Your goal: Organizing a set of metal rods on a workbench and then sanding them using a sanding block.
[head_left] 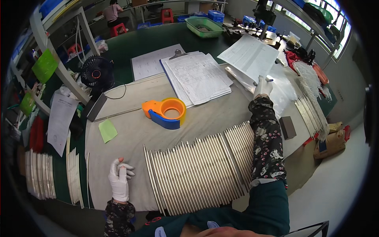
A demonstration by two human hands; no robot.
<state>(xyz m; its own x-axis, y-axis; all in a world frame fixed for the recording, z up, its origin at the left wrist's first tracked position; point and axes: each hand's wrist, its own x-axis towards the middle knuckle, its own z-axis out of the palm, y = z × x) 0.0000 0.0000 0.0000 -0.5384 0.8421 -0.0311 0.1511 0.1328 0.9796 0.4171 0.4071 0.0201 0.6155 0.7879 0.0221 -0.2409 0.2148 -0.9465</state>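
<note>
My right hand [263,88], in a white glove, reaches far forward on the right. Its fingers close on the lower edge of a printed sheet of paper [249,55], and a dark pen [269,80] crosses them. Under the sheet lie clear plastic bags [279,89]. My left hand [119,181], also gloved, rests at the near left with its fingers loosely bent and apart; nothing shows in it. A row of thin metal rods [193,173] lies side by side before me, partly hidden by my right sleeve. Left of that row is my left hand, apart from it.
An orange tape dispenser [172,109] stands mid-table, before a clipboard with papers [201,77]. A black fan [96,73] and green note [107,130] are at left. More rods [74,173] lie far left. A dark block [288,127] sits right; a green basket [204,27] is behind.
</note>
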